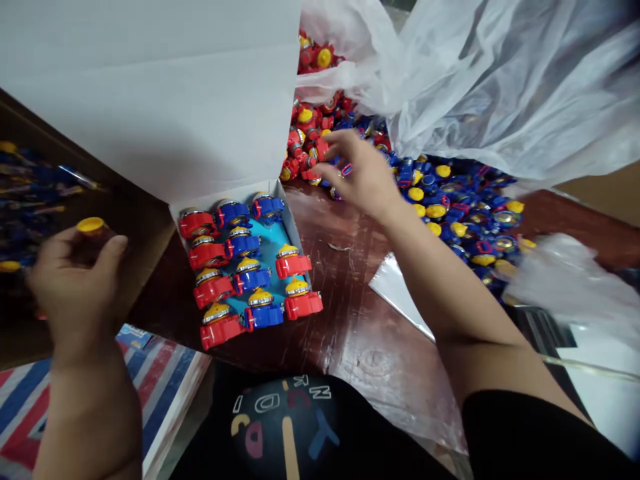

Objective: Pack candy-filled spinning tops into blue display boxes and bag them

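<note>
At the left, my left hand (pixel 80 273) is closed around a small yellow-topped plastic toy (pixel 91 225); its body is mostly hidden by the fingers. My right hand (pixel 357 170) reaches over the heap of red toys (pixel 305 120), thumb and fingers apart around a red piece, and I cannot tell whether they touch it. Between the hands, an open white box (pixel 295 230) holds rows of red toys (pixel 213 290) and blue toys (pixel 253 280) with yellow cone tops and silver rims. Its light-blue bottom (pixel 273 237) shows at the right side.
The raised white lid (pixel 200 120) stands behind the box. Blue toys (pixel 450 213) spill across the dark table (pixel 345 267) beside clear plastic sheeting (pixel 475 87). A carton with more blue and yellow pieces (pixel 30 193) is at far left. A flat plastic packet (pixel 400 293) lies under my right forearm.
</note>
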`<state>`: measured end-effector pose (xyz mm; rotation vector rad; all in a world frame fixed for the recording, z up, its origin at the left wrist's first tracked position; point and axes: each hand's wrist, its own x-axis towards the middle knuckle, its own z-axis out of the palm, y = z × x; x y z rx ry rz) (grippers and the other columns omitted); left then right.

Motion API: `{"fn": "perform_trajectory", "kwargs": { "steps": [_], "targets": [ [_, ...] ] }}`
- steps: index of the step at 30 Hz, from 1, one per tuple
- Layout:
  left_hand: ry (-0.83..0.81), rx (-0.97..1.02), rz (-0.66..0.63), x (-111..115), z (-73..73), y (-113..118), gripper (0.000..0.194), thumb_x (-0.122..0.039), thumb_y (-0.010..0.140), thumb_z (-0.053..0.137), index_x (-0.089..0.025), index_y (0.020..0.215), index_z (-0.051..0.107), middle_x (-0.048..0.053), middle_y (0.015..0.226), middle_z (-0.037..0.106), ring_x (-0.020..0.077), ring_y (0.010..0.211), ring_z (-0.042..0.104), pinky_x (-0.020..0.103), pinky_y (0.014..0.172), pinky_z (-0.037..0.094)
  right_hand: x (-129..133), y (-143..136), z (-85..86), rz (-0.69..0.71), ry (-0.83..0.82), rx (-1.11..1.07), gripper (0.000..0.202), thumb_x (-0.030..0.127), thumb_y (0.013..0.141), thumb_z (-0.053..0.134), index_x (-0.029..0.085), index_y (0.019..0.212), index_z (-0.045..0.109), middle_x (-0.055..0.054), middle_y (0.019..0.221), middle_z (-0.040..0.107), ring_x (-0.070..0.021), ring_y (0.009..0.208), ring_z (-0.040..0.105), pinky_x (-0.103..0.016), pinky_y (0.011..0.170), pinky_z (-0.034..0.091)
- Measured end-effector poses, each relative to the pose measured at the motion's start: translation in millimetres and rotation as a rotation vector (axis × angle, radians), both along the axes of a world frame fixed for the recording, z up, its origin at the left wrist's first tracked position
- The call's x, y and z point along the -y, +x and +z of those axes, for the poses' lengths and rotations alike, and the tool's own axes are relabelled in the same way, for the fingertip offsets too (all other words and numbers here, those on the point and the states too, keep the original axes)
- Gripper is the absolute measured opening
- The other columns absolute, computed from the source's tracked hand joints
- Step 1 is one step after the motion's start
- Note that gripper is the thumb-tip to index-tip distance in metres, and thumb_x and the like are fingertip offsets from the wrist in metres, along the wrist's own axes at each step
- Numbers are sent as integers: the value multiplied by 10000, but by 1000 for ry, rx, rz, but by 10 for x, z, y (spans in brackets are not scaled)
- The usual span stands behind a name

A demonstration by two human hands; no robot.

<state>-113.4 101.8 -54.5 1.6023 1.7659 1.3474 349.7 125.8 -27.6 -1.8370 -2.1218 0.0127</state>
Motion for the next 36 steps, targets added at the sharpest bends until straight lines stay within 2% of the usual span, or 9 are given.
{"fn": "perform_trajectory", "kwargs": {
  "steps": [4,9,12,15,19,24,28,33,36],
  "targets": [
    [57,158,-53,185,168,370,500,-188,755,983,-188,1178,716,-11,1115,747,168,1017,717,293,935,586,-100,474,-474,-371,-248,-70,791,527,965,759,211,1637,486,-278,1564,505,-455,1287,654,-631,1055,534],
    [-74,182,-423,302,208,698,386,-365,945,865,-198,1251,699,5,980,747,134,852,720,242,786,594,70,489,-838,-361,-226,-203,625,344,880,717,134,1447,560,-281,1532,537,-427,1326,630,-574,1064,543],
    [-102,99,-599,404,312,799,347,-444,1078,679,-236,1351,731,-5,801,682,118,708,644,231,695,543,341,408,-594,-224,-29,-627,509,335,790,640,219,1276,543,-225,1455,636,-357,1296,645,-491,968,577],
    [-170,53,-706,484,416,992,362,-467,1107,616,-235,1349,754,0,761,659,118,671,604,228,651,504,650,93,-69,76,-79,-1119,404,353,826,523,297,1225,484,-157,1483,655,-294,1234,694,-453,852,598],
    [-225,72,-792,526,478,1286,409,-496,1111,594,-230,1392,727,47,998,764,143,801,684,251,730,559,903,-535,471,448,-215,-1327,362,421,841,582,285,1172,532,-94,1326,722,-307,1300,676,-557,1094,581],
    [76,-197,-947,537,464,1385,264,-359,1021,766,-200,1232,770,61,1117,758,189,1000,697,317,899,559,1026,-790,463,429,-150,-1277,355,573,972,620,271,1157,594,-79,1216,724,-279,1116,715,-509,1010,627],
    [218,-222,-746,551,475,1326,219,-349,914,890,-249,1092,811,30,985,705,186,921,644,333,858,543,1136,-705,425,389,56,-1070,232,486,1019,691,318,1142,590,-40,1139,724,-244,1027,723,-465,956,634],
    [-218,375,-739,617,585,1307,302,-393,903,861,-258,1107,683,-20,830,636,109,628,529,230,574,460,1174,-697,469,456,242,-858,202,368,1051,574,284,1194,689,-66,1106,729,-249,1010,712,-478,936,619],
    [-443,393,-765,711,617,1311,319,-397,873,870,-233,998,627,-29,762,618,101,593,515,205,533,407,1196,-758,496,592,335,-805,196,316,1028,553,218,1084,713,-89,1017,726,-220,957,708,-406,861,621]
  ]
}}
